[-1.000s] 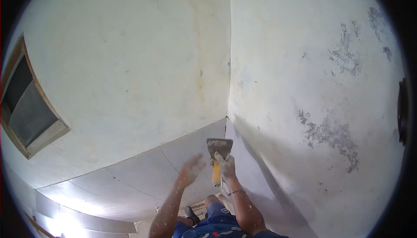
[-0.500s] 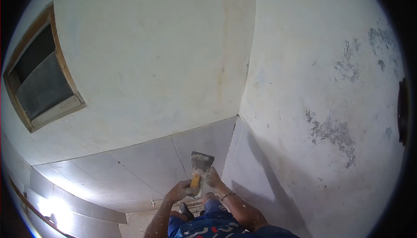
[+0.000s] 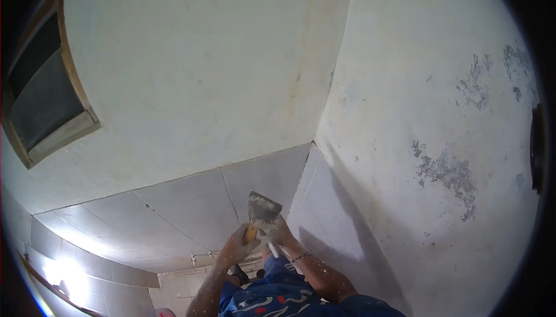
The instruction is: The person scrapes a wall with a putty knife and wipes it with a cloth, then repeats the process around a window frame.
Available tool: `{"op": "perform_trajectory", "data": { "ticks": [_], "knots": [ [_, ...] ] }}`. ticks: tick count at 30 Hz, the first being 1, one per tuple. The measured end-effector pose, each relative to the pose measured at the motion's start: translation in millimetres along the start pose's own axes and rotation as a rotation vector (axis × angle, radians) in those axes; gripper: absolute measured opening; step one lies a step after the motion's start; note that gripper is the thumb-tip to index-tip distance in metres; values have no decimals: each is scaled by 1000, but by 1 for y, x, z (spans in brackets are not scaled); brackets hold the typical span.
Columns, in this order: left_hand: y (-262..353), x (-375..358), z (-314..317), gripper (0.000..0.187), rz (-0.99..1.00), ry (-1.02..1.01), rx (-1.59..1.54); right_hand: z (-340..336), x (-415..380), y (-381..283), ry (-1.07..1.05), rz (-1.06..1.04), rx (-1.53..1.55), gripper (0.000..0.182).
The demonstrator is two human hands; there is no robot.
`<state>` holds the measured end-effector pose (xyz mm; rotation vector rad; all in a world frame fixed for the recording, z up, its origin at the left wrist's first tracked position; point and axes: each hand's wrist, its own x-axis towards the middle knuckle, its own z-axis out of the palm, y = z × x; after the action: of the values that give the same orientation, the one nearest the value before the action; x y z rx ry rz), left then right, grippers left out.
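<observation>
My left hand [image 3: 236, 246] is closed round the yellow handle [image 3: 251, 233] of a putty knife. Its wide grey blade [image 3: 264, 206] points up and carries pale, crusted filler. Close beside the lower part of the blade is my right hand [image 3: 281, 233], its fingers bent. A slim white handle [image 3: 273, 250] sticks out below that hand, seemingly held in it; the working end of this second tool cannot be made out. Both hands are close together in front of my body, and pale specks dot my forearms.
Grey tiles [image 3: 179, 207] line the lower wall beneath pale plaster [image 3: 202, 85]. The right wall has flaking patches [image 3: 449, 175]. A wood-framed window [image 3: 49, 85] is at upper left, a bright lamp [image 3: 66, 279] at lower left, and a small tap [image 3: 194, 259] low on the wall.
The blade has tilted, and the putty knife has shifted slightly left and up in view. The white handle shows more plainly below my right hand. My view has turned a little.
</observation>
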<state>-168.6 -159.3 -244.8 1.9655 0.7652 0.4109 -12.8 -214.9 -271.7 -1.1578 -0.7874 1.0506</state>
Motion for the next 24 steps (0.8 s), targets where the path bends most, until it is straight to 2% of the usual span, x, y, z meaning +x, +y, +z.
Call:
{"op": "perform_trajectory", "data": {
  "ticks": [2,4,5,7,8,9,12,13,14,16,18,24],
  "knots": [
    [10,21,15,41,39,14,-11,-14,-1,-10,24,12,-108,34],
    [22,46,28,45,148,50,-46,-27,-7,-38,80,36,-348,42],
    [30,57,33,48,212,54,-71,-28,-17,-56,164,-147,-267,39],
    [61,79,32,58,224,14,-211,-46,-33,-76,361,-177,-348,33],
    [74,96,33,62,334,38,-193,-53,-41,-84,445,-205,-344,31],
    [86,112,35,66,441,61,-176,-67,-48,-83,454,-198,-355,31],
    [133,157,36,71,592,151,-56,-101,-71,-68,471,-241,-449,28],
    [149,167,40,72,645,180,-75,-105,-79,-63,496,-218,-351,28],
    [162,177,44,72,646,186,-89,-111,-86,-60,520,-197,-252,28],
    [179,189,54,73,704,146,-141,-116,-100,-58,510,-182,-273,26],
    [184,194,64,73,708,143,-162,-119,-110,-56,609,-167,-306,25],
    [191,201,72,74,724,121,-231,-119,-113,-48,611,-133,-344,23]
  ]
}}
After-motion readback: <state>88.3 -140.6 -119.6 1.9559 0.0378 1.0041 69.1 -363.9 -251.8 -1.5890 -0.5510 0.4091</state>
